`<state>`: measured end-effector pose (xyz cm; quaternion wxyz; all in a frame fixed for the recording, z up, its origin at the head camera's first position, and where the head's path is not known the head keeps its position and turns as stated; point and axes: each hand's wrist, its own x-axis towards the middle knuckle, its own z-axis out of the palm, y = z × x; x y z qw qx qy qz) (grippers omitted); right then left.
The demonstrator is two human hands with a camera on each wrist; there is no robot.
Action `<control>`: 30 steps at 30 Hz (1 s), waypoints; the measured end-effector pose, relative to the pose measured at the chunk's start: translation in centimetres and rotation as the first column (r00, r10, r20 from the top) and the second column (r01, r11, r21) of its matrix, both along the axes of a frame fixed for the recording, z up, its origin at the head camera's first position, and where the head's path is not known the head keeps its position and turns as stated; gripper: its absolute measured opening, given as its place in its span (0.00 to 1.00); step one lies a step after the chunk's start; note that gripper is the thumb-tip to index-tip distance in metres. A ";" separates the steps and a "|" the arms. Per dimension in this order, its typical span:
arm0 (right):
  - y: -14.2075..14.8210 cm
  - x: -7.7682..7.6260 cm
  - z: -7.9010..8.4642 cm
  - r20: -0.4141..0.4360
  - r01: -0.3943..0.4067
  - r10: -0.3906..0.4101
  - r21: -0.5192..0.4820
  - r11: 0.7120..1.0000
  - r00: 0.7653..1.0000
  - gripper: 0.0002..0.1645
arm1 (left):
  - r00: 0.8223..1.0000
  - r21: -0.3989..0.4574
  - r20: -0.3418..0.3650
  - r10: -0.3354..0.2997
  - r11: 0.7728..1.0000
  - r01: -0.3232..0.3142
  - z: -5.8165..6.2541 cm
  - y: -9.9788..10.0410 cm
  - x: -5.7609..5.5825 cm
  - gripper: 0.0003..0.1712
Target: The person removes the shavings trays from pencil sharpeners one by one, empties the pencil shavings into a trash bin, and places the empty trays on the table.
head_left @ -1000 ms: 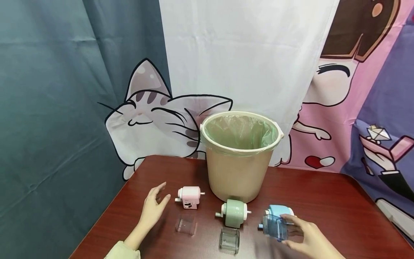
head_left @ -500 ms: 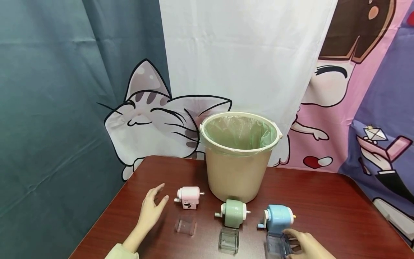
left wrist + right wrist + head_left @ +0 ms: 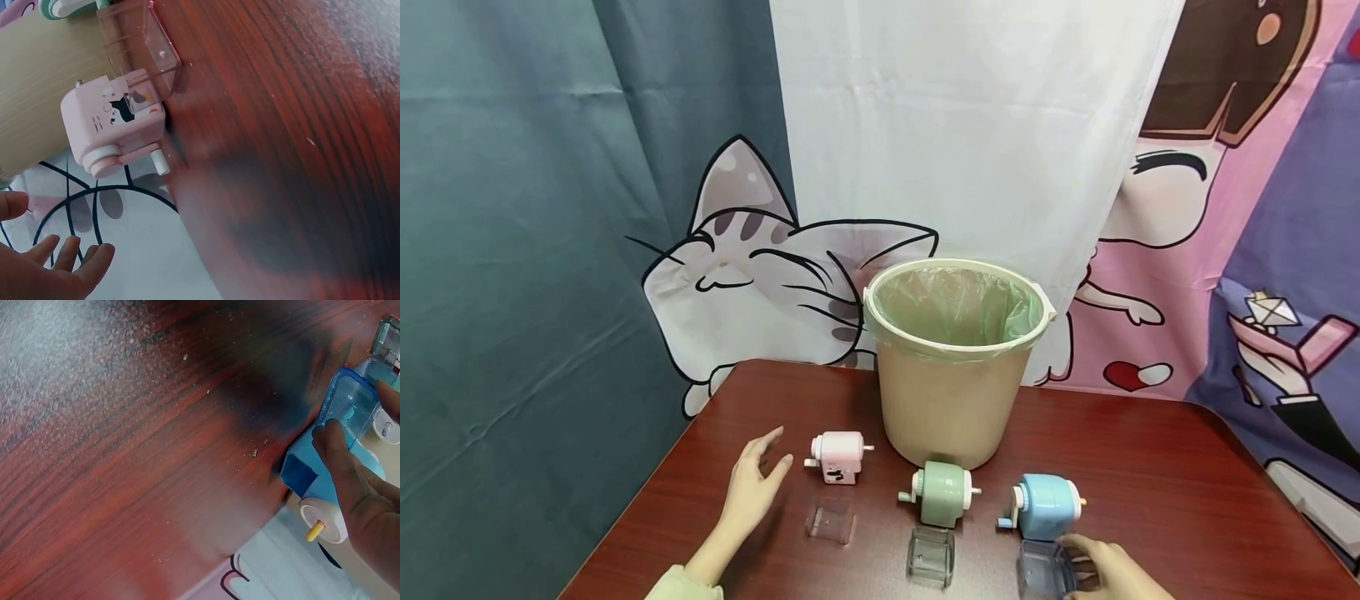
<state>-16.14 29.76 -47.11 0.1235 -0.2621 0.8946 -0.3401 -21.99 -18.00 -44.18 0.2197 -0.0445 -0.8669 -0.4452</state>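
My right hand [image 3: 1108,571] is at the right end of a clear blue shavings drawer [image 3: 1041,568], its thumb and fingers on either side of it. That drawer lies on the table just in front of a blue crank pencil sharpener [image 3: 1049,506]. In the right wrist view, fingertips meet the edge of the shavings drawer [image 3: 351,403]. My left hand [image 3: 752,492] holds nothing, fingers apart and loosely bent, left of a pink pencil sharpener [image 3: 841,457]. A clear pink drawer [image 3: 831,522] lies before the pink sharpener.
A green pencil sharpener [image 3: 943,495] stands in the middle, a clear grey-green drawer [image 3: 931,557] in front of it. Behind them is a beige bin [image 3: 955,408] with a green liner. A printed curtain [image 3: 977,125] hangs behind the red-brown table [image 3: 1150,467].
My right hand has brought the blue drawer down from in front of the blue sharpener to the table, nearer me. The left hand has barely moved.
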 end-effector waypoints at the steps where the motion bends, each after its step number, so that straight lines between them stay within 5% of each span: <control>1: 0.0 0.1 -0.1 -0.014 -0.007 0.006 -0.004 1.000 1.000 0.32 | 1.000 0.003 0.002 -0.005 1.000 0.005 0.1 0.1 0.1 0.25; 4: 0.1 0.2 -0.5 -0.050 -0.021 0.020 -0.010 1.000 0.999 0.31 | 1.000 0.011 0.006 -0.021 1.000 0.021 0.2 0.4 0.3 0.25; 14: -0.3 0.1 -0.5 0.060 0.040 -0.040 -0.001 0.999 0.997 0.31 | 0.999 0.021 0.010 -0.043 0.999 0.043 0.4 0.8 0.3 0.25; 21: -0.3 0.1 -0.7 -0.017 0.066 -0.065 0.045 0.997 0.998 0.32 | 0.999 0.005 0.004 -0.039 0.999 0.039 0.2 0.8 0.2 0.25; 30: -0.5 0.9 -1.3 0.089 0.114 -0.115 0.022 0.993 0.989 0.39 | 0.999 -0.003 0.030 -0.038 0.999 0.038 -0.5 0.7 0.6 0.25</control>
